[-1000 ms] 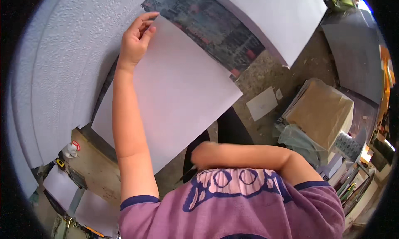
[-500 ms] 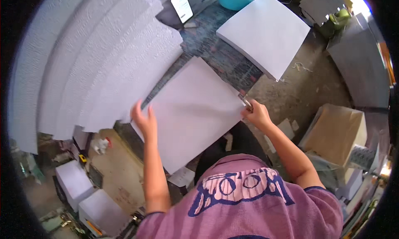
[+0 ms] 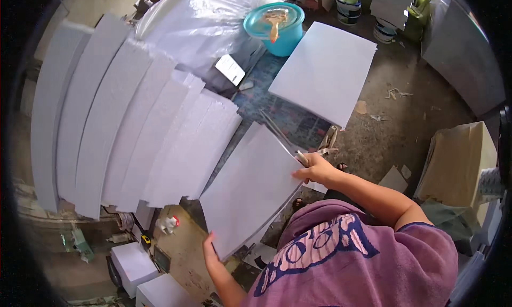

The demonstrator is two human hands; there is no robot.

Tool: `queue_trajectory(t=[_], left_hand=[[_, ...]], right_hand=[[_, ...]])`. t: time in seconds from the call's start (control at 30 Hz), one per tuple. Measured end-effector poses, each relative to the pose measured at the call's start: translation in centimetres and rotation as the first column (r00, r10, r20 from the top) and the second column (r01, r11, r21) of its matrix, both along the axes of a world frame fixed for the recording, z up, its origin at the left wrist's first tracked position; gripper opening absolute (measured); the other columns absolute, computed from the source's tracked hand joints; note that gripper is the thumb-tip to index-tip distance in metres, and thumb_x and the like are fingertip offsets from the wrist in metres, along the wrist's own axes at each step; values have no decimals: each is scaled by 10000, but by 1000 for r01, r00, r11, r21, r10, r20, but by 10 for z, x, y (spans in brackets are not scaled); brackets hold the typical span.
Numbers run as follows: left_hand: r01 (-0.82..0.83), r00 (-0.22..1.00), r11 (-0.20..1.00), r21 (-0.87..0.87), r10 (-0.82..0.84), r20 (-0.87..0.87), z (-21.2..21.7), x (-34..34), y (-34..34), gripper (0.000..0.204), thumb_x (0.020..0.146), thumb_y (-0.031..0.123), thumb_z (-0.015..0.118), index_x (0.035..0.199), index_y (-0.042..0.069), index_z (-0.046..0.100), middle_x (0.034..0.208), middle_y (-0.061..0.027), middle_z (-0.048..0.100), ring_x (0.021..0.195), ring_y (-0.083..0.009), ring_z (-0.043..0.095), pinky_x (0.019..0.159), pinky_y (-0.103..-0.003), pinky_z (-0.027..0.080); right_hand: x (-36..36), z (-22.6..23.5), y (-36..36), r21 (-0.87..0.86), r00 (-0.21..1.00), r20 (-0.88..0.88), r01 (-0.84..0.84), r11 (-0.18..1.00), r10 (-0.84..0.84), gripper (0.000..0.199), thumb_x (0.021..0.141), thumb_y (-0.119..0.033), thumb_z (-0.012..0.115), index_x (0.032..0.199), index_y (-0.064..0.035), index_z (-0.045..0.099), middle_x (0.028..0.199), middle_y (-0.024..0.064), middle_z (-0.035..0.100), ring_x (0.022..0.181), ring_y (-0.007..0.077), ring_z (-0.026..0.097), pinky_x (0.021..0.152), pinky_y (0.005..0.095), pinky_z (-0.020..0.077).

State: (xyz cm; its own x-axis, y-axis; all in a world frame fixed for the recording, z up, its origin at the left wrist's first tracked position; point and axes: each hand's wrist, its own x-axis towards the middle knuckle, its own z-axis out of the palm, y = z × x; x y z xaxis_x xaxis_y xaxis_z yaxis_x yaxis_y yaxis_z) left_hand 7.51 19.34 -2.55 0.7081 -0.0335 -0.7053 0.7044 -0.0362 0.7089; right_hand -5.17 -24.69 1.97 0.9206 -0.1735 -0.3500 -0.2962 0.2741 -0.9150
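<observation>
A thin stack of large white sheets [image 3: 250, 184] lies tilted in front of me, between my two hands. My left hand [image 3: 214, 256] grips its near left edge, with a fingertip showing along the side and the other fingers hidden beneath. At its right corner, my right hand [image 3: 316, 170] is closed on the edge. A small metal-looking tool [image 3: 302, 158] sticks out of the same hand; its kind cannot be made out. Just beyond lies a neat pile of white sheets [image 3: 325, 72] on a dark patterned surface [image 3: 266, 101].
Overlapping stacks of textured white sheets [image 3: 128, 120] spread along the left. Past them are a plastic-wrapped bundle [image 3: 197, 24], a phone [image 3: 230, 70] and a turquoise bucket [image 3: 282, 46] with a brush [image 3: 274, 24] on its lid. A wrapped brown stack [image 3: 456, 163] stands at right.
My left hand has come down to the near edge of the sheets and taken hold. The sheets have turned and tilted between my hands. The view has shifted, showing more of the far side.
</observation>
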Motion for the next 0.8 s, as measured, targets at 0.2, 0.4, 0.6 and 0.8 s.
queue_trajectory(t=[0.2,0.4,0.6,0.8], left_hand=[[104,971,956,-274,-38,236,43,-35,-85,459,860,219,528,1242,-26,463,1123,-148,581,979,-290,592,859,-380,483],[217,869,949,-228,-81,488,88,-48,-290,474,848,154,580,1267,-14,438,1165,-141,558,1038,-263,556,895,-369,448],[248,903,880,-405,-60,425,47,-39,-446,421,878,95,563,1275,54,426,1219,-99,521,1077,-248,531,938,-388,424],[154,955,953,-261,-77,285,-13,-38,-519,283,882,98,587,1143,55,487,1090,-71,573,992,-228,571,830,-391,489]], right_hand=[[-31,89,-106,7,994,105,-28,1000,27,260,750,-123,727,934,3,594,719,-18,554,657,76,529,608,233,449],[-58,94,-276,-138,962,204,211,968,-180,268,722,-109,692,963,-4,640,735,27,623,604,107,579,523,238,465],[-28,69,-456,-321,988,127,125,939,-88,224,698,-161,723,878,-44,659,605,-52,527,463,37,448,416,187,329],[19,-27,-536,-820,949,-207,-35,572,-239,302,717,-266,722,838,3,658,604,42,553,534,158,506,520,306,419]])
